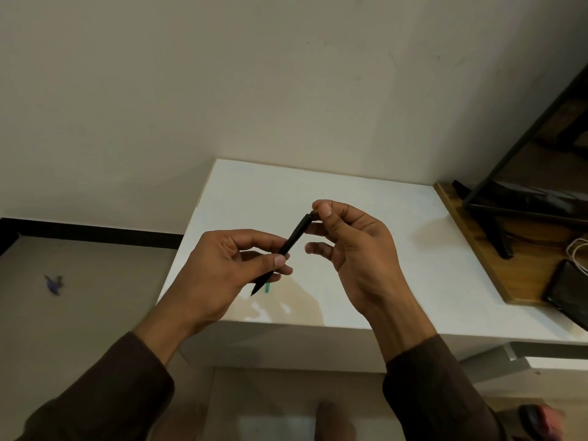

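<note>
A slim black pen (293, 238) is held tilted above the white table (366, 281), its tip pointing down and to the left. My left hand (222, 272) pinches the pen's lower barrel between thumb and fingers. My right hand (353, 249) pinches the pen's top end with thumb and forefinger. A small green piece (267, 287) lies on the table just under the pen tip, partly hidden by my left hand.
A wooden board (496, 259) lies at the table's right side and carries a black stand (496, 230), a dark phone (569, 291) and a white cable (577, 253). The wall stands behind the table. A small purple object (54, 284) lies on the floor at left.
</note>
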`<state>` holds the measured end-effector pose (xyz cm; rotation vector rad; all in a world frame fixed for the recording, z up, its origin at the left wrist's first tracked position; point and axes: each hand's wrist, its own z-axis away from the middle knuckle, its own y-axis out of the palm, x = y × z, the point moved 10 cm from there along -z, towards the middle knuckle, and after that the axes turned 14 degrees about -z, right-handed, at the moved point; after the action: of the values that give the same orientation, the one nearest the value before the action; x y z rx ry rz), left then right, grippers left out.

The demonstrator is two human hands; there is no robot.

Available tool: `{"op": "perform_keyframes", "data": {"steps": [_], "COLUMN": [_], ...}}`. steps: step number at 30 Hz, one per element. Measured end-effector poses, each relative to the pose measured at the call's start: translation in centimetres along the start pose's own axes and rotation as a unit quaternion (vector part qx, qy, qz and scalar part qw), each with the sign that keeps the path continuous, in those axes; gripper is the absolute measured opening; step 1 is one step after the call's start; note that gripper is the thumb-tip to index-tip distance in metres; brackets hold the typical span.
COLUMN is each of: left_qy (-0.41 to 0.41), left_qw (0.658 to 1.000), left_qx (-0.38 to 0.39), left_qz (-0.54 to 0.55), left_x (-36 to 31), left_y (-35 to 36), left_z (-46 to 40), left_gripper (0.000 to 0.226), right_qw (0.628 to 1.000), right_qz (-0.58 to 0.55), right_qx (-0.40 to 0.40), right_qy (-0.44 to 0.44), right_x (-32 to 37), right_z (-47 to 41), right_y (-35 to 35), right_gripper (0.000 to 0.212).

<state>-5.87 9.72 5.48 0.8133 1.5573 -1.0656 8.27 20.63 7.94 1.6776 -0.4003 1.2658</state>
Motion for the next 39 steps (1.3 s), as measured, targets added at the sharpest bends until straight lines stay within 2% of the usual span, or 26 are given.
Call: {"op": "perform_keyframes", "data": {"steps": [32, 39], "left_qy": [-0.012, 0.006], "left_qw": [0.999, 0.996], "left_qx": [-0.031, -0.056], "left_qz": [-0.043, -0.062], "left_x": [-0.3, -1.2], "left_y": [-0.5, -0.9], "left_z": [0.4, 0.4], "left_gripper": [0.02, 0.02], "right_qw": [0.999, 0.987], "right_qz": [0.04, -0.115], "right_qx": [0.023, 0.04], "right_qy": [-0.004, 0.105], "right_x": [0.6, -1.2], "right_z": [0.2, 0.7], "right_y": [0.4, 1.4], "right_gripper": [0.013, 0.008]}}
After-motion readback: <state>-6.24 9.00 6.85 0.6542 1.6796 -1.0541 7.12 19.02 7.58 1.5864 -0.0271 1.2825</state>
